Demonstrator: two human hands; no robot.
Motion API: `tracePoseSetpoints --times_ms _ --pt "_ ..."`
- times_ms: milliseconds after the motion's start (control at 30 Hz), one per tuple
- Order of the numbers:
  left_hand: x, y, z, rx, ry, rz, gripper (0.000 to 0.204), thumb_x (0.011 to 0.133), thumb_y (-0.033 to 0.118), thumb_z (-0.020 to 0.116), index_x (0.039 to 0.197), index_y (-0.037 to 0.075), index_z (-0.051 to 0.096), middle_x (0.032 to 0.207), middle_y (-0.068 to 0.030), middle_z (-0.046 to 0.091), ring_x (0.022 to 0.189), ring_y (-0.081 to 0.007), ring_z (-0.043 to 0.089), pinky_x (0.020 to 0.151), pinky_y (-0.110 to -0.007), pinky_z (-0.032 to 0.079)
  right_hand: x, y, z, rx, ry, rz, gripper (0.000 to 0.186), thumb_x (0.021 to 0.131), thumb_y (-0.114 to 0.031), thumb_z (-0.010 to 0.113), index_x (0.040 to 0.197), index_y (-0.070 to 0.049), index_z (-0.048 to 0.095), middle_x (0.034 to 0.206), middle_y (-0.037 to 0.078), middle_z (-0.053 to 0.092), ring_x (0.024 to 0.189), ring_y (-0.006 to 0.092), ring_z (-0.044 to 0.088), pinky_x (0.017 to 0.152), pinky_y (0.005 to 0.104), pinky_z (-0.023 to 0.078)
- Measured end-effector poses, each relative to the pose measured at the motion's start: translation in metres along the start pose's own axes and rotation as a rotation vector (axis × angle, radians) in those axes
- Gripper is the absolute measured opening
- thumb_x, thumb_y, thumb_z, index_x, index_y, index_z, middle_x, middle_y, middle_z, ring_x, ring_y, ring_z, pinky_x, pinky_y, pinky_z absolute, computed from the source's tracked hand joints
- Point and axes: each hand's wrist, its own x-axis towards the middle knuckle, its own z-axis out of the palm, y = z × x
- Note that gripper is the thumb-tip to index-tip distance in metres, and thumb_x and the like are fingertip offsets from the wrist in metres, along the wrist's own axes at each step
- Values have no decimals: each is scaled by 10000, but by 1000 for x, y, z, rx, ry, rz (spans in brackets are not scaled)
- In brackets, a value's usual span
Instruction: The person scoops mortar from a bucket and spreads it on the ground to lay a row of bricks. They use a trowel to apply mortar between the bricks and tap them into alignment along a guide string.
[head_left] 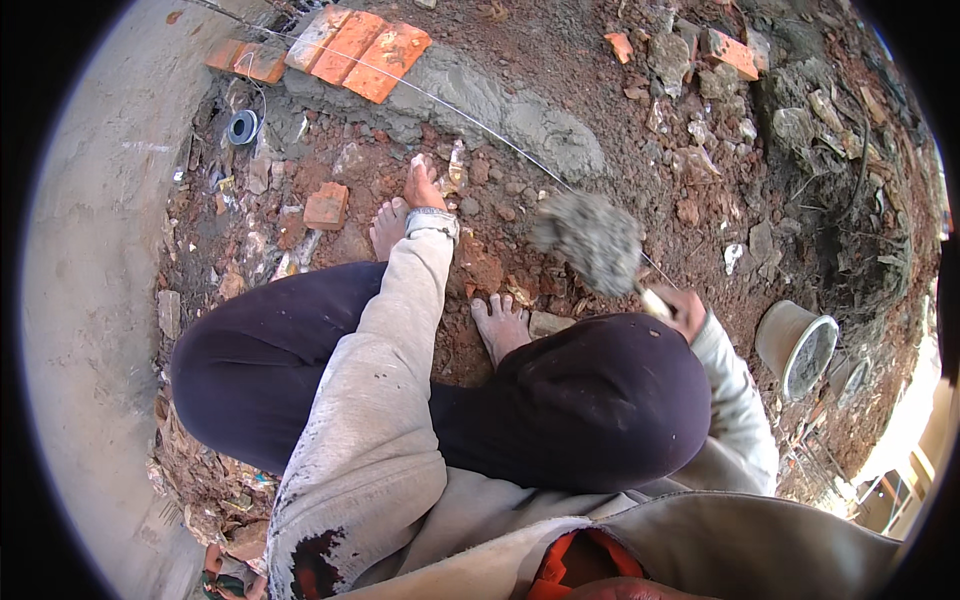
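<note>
My right hand [684,312] is closed round the pale handle of a trowel [654,303], just past my right knee. A heap of wet grey mortar [592,240] covers the trowel's blade, slightly blurred by motion. My left arm reaches forward between my knees. Beyond its cuff, my left hand [424,186] hangs low beside my left foot, fingers pointing away, with nothing visible in it. Ahead lies a bed of grey mortar [500,105], with several orange bricks [372,58] set side by side on its left part. A taut string [450,105] runs slantwise above the bed.
A loose brick piece [326,206] and a string spool [242,127] lie to the left, near a smooth concrete strip [100,250]. A bucket [797,345] stands at the right. Rubble and broken bricks [733,54] lie on the far-right soil. My bare feet [501,325] are on the dirt.
</note>
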Motion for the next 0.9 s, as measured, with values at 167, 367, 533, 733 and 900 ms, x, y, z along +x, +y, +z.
tracePoseSetpoints --times_ms 167,367,533,733,900 --pt "-8 20 10 -243 -138 -138 669 952 570 349 1429 103 393 1486 -74 374 1309 -315 399 1069 -430 277 154 -16 8 752 -359 199 293 861 -143 610 1104 20 589 671 65 609 451 110 546 362 219 436" --pt "-25 10 17 -178 -198 -235 598 968 524 359 1395 116 453 1430 -33 445 1255 -232 452 1057 -391 282 193 24 11 1351 -627 468 464 891 -268 550 1253 11 466 562 120 558 406 195 558 391 308 542" --pt "-41 -4 36 37 -122 -86 550 984 446 372 1387 84 466 1397 -82 488 1289 -237 446 1036 -356 347 82 40 1 1264 -395 503 467 848 -206 618 1194 90 515 663 113 609 502 166 603 395 250 518" --pt "-75 8 76 284 -11 188 661 978 456 382 1386 -64 381 1425 -244 401 1315 -325 415 1083 -357 316 101 -58 -51 360 -72 125 405 910 -156 505 1274 20 502 729 75 604 611 132 604 505 252 516" --pt "-107 19 102 176 -17 165 741 973 497 358 1430 -82 280 1482 -263 302 1363 -352 337 1115 -375 267 196 -65 -90 -669 -12 -161 398 955 -379 493 1072 -23 626 799 166 648 742 270 634 684 402 488"
